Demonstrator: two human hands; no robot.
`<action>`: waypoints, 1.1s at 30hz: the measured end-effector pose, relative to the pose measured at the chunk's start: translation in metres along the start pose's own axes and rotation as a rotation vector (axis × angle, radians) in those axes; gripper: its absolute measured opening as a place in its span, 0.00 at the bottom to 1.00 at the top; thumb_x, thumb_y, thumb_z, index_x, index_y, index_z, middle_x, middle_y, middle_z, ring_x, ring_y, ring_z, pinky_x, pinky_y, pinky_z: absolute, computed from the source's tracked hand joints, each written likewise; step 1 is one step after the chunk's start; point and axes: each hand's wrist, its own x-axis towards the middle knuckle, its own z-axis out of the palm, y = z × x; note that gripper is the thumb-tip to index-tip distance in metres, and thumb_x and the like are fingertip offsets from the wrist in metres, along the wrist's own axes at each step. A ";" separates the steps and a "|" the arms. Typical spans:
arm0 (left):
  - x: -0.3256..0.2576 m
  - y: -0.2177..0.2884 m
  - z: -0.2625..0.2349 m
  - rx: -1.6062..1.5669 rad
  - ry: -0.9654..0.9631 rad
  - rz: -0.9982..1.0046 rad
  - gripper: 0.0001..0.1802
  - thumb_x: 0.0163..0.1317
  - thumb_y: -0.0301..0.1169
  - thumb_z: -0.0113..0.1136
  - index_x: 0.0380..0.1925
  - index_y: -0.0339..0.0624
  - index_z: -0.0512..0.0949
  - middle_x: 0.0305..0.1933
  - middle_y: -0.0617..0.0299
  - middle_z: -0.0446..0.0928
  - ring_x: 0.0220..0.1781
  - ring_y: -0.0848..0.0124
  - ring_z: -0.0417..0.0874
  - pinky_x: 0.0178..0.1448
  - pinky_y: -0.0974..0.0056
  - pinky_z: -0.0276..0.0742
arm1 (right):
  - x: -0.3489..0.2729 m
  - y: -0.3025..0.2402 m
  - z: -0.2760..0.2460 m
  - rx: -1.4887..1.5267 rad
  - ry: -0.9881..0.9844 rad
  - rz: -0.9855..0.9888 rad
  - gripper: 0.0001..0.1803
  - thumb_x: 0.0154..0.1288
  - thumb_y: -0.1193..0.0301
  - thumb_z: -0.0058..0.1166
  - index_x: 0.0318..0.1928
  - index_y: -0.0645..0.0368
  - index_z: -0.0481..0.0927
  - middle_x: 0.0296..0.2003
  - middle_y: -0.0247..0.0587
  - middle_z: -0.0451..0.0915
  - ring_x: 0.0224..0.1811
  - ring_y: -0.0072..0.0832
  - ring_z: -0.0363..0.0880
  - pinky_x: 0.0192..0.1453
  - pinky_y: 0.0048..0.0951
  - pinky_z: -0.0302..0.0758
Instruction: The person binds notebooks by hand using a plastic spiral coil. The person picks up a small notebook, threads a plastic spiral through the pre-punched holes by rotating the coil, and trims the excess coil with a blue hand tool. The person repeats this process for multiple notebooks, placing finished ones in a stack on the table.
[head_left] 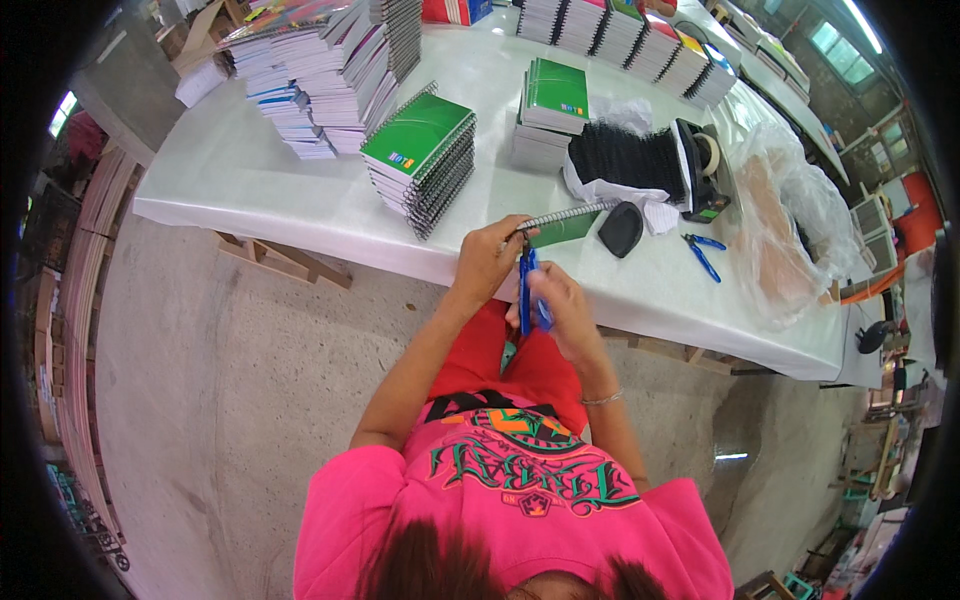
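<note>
- Concrete flooring (pixel 270 390) is surrounding a white-covered bench (pixel 290 190) in the head view; a stack of green notebooks (pixel 417 150) is standing on it.
- Workpiece: one green notebook (pixel 568 231) is lying near the bench's front edge, its wire coil (pixel 565 215) running along the far side, just beside a dark rounded object (pixel 620 230).
- Left hand (pixel 490 258): its grip is pinching the notebook's near-left end by the coil.
- Right hand (pixel 562 302): its grip is wrapping the handles of blue pliers (pixel 526 285), whose nose is pointing toward that coil end; contact is not showing clearly.
- Handling (judged): the notebook is probably weighing little, its smooth cover sliding easily and its springy coil bending under force. Hold cover and coil together at the corner, avoiding squeezing the loops.
</note>
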 end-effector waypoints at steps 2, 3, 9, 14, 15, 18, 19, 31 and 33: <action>-0.004 0.001 -0.001 0.019 0.001 0.033 0.13 0.63 0.23 0.53 0.47 0.38 0.80 0.37 0.54 0.86 0.37 0.69 0.88 0.40 0.67 0.80 | 0.002 -0.014 -0.010 0.258 -0.169 0.083 0.23 0.71 0.60 0.51 0.58 0.63 0.71 0.38 0.44 0.80 0.40 0.33 0.84 0.42 0.32 0.81; -0.002 0.007 -0.002 0.055 -0.006 0.034 0.13 0.64 0.23 0.53 0.47 0.38 0.80 0.36 0.55 0.86 0.35 0.68 0.87 0.39 0.66 0.80 | 0.000 -0.024 -0.013 0.517 -0.323 0.164 0.22 0.74 0.59 0.47 0.57 0.63 0.71 0.36 0.43 0.80 0.40 0.32 0.84 0.45 0.32 0.81; 0.015 0.048 -0.034 0.077 0.056 0.004 0.15 0.64 0.26 0.60 0.50 0.39 0.79 0.33 0.57 0.85 0.31 0.75 0.84 0.35 0.67 0.77 | -0.022 -0.054 -0.056 -0.605 0.165 -0.108 0.25 0.71 0.60 0.52 0.62 0.60 0.69 0.39 0.35 0.78 0.40 0.21 0.75 0.43 0.23 0.69; 0.062 0.086 -0.117 -0.068 0.249 0.017 0.14 0.65 0.27 0.61 0.50 0.39 0.79 0.28 0.62 0.81 0.30 0.80 0.78 0.34 0.73 0.74 | -0.025 -0.053 -0.163 -1.168 0.718 -0.383 0.27 0.66 0.64 0.57 0.62 0.63 0.68 0.51 0.53 0.72 0.52 0.43 0.72 0.59 0.36 0.68; 0.077 0.077 -0.136 -0.123 0.243 0.045 0.14 0.65 0.28 0.61 0.50 0.38 0.78 0.29 0.63 0.81 0.31 0.80 0.78 0.36 0.73 0.74 | -0.024 -0.049 -0.176 -1.269 0.795 -0.466 0.27 0.65 0.65 0.58 0.61 0.62 0.70 0.51 0.55 0.72 0.54 0.45 0.72 0.60 0.38 0.68; 0.113 0.079 -0.177 -0.029 0.081 0.079 0.14 0.67 0.30 0.59 0.50 0.36 0.77 0.34 0.62 0.81 0.36 0.80 0.78 0.42 0.72 0.74 | -0.024 -0.041 -0.204 -1.380 0.927 -0.559 0.25 0.62 0.66 0.61 0.59 0.59 0.73 0.52 0.56 0.73 0.56 0.48 0.73 0.61 0.41 0.68; 0.127 0.078 -0.185 -0.025 0.088 0.084 0.14 0.67 0.30 0.59 0.50 0.36 0.77 0.34 0.62 0.81 0.36 0.80 0.78 0.42 0.72 0.74 | -0.022 -0.042 -0.207 -1.391 0.979 -0.569 0.24 0.61 0.67 0.62 0.57 0.57 0.76 0.52 0.57 0.73 0.57 0.49 0.73 0.61 0.42 0.68; 0.203 0.071 -0.162 0.557 -0.462 0.385 0.21 0.61 0.35 0.40 0.48 0.44 0.78 0.46 0.55 0.81 0.45 0.63 0.77 0.58 0.61 0.70 | 0.005 -0.091 -0.141 -1.131 0.954 -0.797 0.11 0.65 0.72 0.57 0.47 0.57 0.83 0.44 0.43 0.79 0.52 0.38 0.75 0.59 0.36 0.68; 0.207 0.060 -0.149 0.567 -0.611 0.321 0.21 0.60 0.36 0.40 0.41 0.42 0.82 0.46 0.48 0.81 0.48 0.57 0.78 0.60 0.59 0.70 | 0.008 -0.099 -0.133 -1.126 0.932 -0.799 0.10 0.65 0.72 0.56 0.46 0.58 0.83 0.44 0.43 0.79 0.51 0.37 0.75 0.59 0.35 0.68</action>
